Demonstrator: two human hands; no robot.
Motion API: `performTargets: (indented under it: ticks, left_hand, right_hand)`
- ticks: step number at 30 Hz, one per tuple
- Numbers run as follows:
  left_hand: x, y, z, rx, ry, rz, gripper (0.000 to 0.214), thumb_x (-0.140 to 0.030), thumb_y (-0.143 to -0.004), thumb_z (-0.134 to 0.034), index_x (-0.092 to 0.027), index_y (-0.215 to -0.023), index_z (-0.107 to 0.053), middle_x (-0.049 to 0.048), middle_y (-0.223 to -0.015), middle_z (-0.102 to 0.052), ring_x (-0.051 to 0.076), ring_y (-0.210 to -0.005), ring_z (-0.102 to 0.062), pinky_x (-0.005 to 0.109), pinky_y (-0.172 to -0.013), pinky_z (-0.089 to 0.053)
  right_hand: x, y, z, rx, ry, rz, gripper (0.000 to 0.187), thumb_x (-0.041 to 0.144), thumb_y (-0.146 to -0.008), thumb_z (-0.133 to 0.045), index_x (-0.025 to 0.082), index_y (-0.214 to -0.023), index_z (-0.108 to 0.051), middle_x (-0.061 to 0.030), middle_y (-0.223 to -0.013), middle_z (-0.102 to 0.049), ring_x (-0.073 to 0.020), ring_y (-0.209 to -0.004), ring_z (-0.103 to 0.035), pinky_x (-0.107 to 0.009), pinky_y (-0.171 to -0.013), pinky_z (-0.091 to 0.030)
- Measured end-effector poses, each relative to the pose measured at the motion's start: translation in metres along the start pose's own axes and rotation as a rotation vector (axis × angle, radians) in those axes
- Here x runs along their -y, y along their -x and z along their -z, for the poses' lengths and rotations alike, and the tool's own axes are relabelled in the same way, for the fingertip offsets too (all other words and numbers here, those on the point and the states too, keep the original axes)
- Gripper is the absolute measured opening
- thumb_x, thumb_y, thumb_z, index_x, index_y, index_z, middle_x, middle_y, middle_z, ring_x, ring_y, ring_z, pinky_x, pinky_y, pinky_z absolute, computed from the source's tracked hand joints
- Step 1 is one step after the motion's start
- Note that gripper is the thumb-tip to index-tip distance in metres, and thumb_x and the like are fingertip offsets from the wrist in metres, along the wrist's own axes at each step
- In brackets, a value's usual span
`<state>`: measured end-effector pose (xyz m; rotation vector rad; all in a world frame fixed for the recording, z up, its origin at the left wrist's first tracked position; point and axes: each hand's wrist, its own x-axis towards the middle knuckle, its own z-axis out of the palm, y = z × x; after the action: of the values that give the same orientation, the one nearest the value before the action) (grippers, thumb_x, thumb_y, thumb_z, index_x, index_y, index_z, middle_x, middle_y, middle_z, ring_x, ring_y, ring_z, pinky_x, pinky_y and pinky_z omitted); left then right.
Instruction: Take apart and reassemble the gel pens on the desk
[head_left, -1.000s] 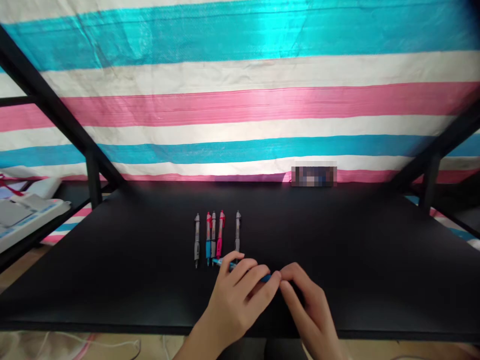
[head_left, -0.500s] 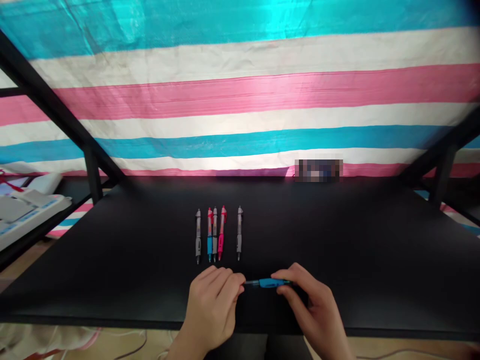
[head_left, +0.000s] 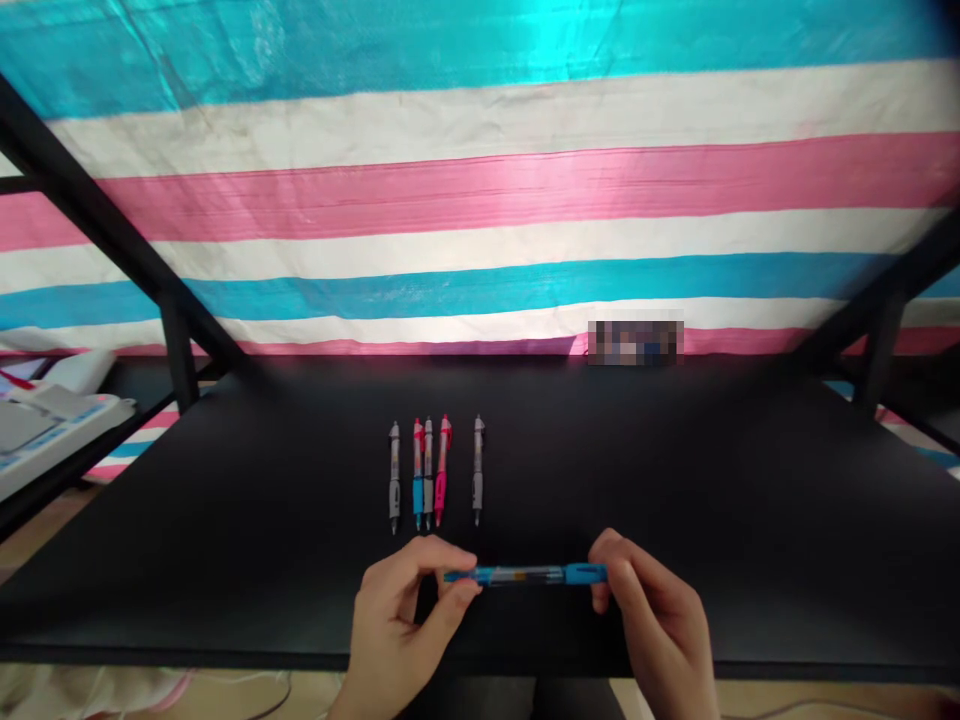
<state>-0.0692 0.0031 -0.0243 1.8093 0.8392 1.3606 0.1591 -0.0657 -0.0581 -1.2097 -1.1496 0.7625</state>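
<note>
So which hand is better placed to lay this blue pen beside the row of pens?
Left, probably. The left hand pinches one end of the blue pen directly in front of the row of pens; the right hand holds the other end, off to the row's right and farther away.

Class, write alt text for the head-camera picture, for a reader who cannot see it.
A blue pen is held level over a black table: the left hand pinches one end, the right hand the other. Beyond it five pens lie side by side, with a striped tarp behind.
</note>
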Motion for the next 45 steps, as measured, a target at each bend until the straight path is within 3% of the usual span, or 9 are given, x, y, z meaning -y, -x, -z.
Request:
performTargets:
  ticks: [4,6,9,12,16,24,31,37,45]
  left_hand:
    - [-0.001,0.010,-0.008,-0.173,0.230,0.225,0.004,-0.025,-0.094,-0.077,-0.025,-0.093,-0.081,-0.0004,-0.079,-0.072,0.008,-0.049,-0.063,0.017,-0.050,-0.053]
    - [-0.004,0.012,-0.011,-0.254,0.273,0.285,0.009,-0.033,-0.092,-0.082,-0.024,-0.089,-0.081,-0.0003,-0.079,-0.071,0.008,-0.052,-0.064,0.019,-0.055,-0.055]
    - [-0.009,0.011,-0.013,-0.298,0.296,0.283,0.016,-0.039,-0.088,-0.086,-0.023,-0.087,-0.081,-0.0007,-0.078,-0.069,0.009,-0.054,-0.064,0.021,-0.059,-0.056]
    - [-0.011,0.010,-0.013,-0.301,0.309,0.272,0.018,-0.039,-0.088,-0.086,-0.023,-0.087,-0.081,0.0002,-0.078,-0.070,0.010,-0.055,-0.065,0.023,-0.059,-0.057]
    - [-0.009,0.012,-0.013,-0.288,0.335,0.259,0.015,-0.036,-0.090,-0.084,-0.022,-0.089,-0.081,0.0022,-0.079,-0.071,0.012,-0.057,-0.066,0.024,-0.058,-0.057]
    - [0.007,0.009,0.002,-0.126,0.289,0.081,0.010,-0.019,-0.097,-0.073,-0.023,-0.100,-0.082,0.0037,-0.082,-0.073,0.015,-0.058,-0.072,0.025,-0.054,-0.060]
    - [-0.003,0.013,-0.011,-0.318,0.225,0.221,0.005,-0.025,-0.093,-0.080,-0.022,-0.090,-0.080,0.0017,-0.083,-0.072,0.011,-0.058,-0.067,0.021,-0.057,-0.057]
    - [-0.004,0.012,-0.011,-0.332,0.194,0.195,0.006,-0.027,-0.092,-0.081,-0.022,-0.089,-0.081,0.0013,-0.083,-0.072,0.012,-0.058,-0.068,0.022,-0.057,-0.059]
    - [0.000,0.010,-0.009,-0.364,0.142,0.140,0.004,-0.026,-0.091,-0.081,-0.023,-0.089,-0.081,0.0015,-0.084,-0.072,0.012,-0.059,-0.068,0.022,-0.056,-0.060]
  right_hand:
    - [0.009,0.002,-0.005,-0.082,-0.067,-0.040,0.013,0.038,-0.101,-0.069,0.026,-0.096,-0.071,-0.0034,-0.092,-0.064,-0.0207,-0.089,-0.060,-0.029,-0.080,-0.048]
    - [0.013,0.001,-0.006,-0.096,-0.086,-0.074,0.025,0.049,-0.099,-0.068,0.027,-0.110,-0.072,-0.0055,-0.099,-0.067,-0.0239,-0.094,-0.061,-0.032,-0.084,-0.048]
    - [0.015,0.000,-0.006,0.036,-0.039,-0.100,0.041,0.056,-0.105,-0.052,0.023,-0.089,-0.071,-0.0042,-0.083,-0.062,-0.0209,-0.075,-0.055,-0.031,-0.068,-0.042]
    - [0.017,-0.002,-0.007,0.045,-0.004,-0.146,0.043,0.046,-0.106,-0.056,0.022,-0.071,-0.061,-0.0020,-0.076,-0.054,-0.0186,-0.071,-0.050,-0.031,-0.065,-0.038]
    - [0.020,-0.003,-0.008,0.006,-0.110,-0.138,0.031,0.053,-0.098,-0.065,0.023,-0.089,-0.068,-0.0039,-0.086,-0.061,-0.0217,-0.079,-0.054,-0.033,-0.071,-0.041]
    - [0.017,-0.002,-0.005,0.072,-0.133,-0.073,0.060,0.072,-0.102,-0.040,0.022,-0.075,-0.061,-0.0045,-0.073,-0.051,-0.0223,-0.070,-0.047,-0.036,-0.064,-0.034]
    - [0.008,-0.004,0.002,0.109,-0.128,-0.001,0.037,0.035,-0.109,-0.054,0.022,-0.075,-0.063,-0.0030,-0.074,-0.056,-0.0191,-0.072,-0.053,-0.032,-0.064,-0.040]
    - [0.011,-0.003,0.000,0.103,-0.082,-0.015,0.046,0.039,-0.111,-0.047,0.021,-0.072,-0.062,-0.0039,-0.072,-0.057,-0.0190,-0.070,-0.053,-0.031,-0.064,-0.041]
    - [0.005,-0.002,-0.001,0.010,-0.031,0.043,0.014,0.028,-0.103,-0.066,0.024,-0.090,-0.072,-0.0031,-0.080,-0.065,-0.0187,-0.076,-0.063,-0.027,-0.067,-0.053]
